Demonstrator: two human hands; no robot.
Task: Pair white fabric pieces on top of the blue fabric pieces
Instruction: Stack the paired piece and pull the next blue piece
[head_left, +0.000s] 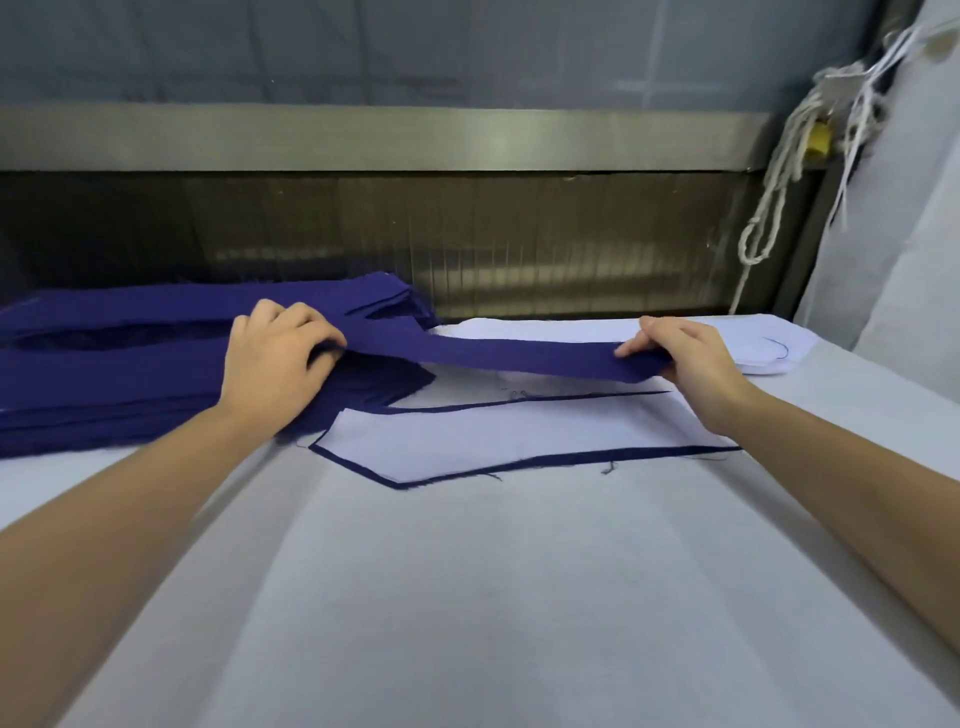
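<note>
A long blue fabric piece (498, 356) stretches in the air between my hands, above the table. My left hand (278, 364) grips its left end over the stack of blue fabric pieces (104, 364) at the left. My right hand (685, 364) pinches its right end. Below it lies a white fabric piece (519, 434) on top of a blue piece, whose dark edge (353, 465) shows around it. More white fabric pieces (753, 345) lie at the back right, partly hidden by my right hand.
The table (467, 597) is covered in pale grey cloth. A metal rail (415, 137) and a dark ribbed panel (519, 244) run along the back. White cords (779, 197) hang at the right, beside a grey cloth-covered wall (904, 234).
</note>
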